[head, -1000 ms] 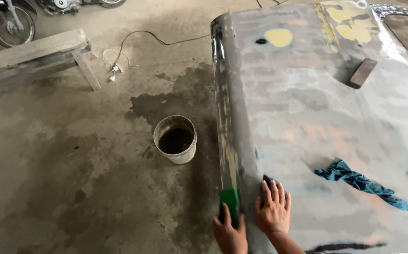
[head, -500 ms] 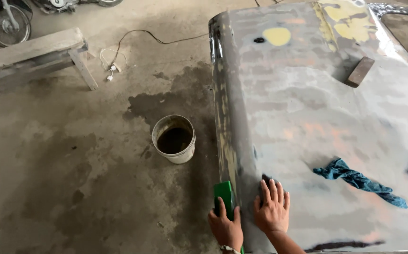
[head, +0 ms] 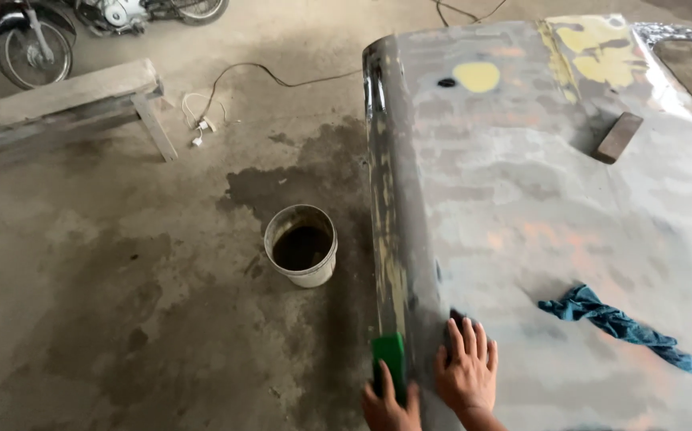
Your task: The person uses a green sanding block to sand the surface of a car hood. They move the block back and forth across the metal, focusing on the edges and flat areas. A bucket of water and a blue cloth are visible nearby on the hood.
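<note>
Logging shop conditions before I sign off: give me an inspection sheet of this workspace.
Surface: grey sanded vehicle panel, wet-looking, with yellow filler patches.
Job's things: green block pressed against the panel's side edge.
Clutter: blue rag and brown block on the panel.
Grippers: left hand holds the green block; right hand flat on the panel.
Cables: white cord lies on the floor.
Surroundings: stained concrete floor, bucket, wooden bench, motorcycle.

sanded car panel (head: 537, 207) | wooden block (head: 618, 136) near far edge | blue rag (head: 616, 323) toward right edge
</note>
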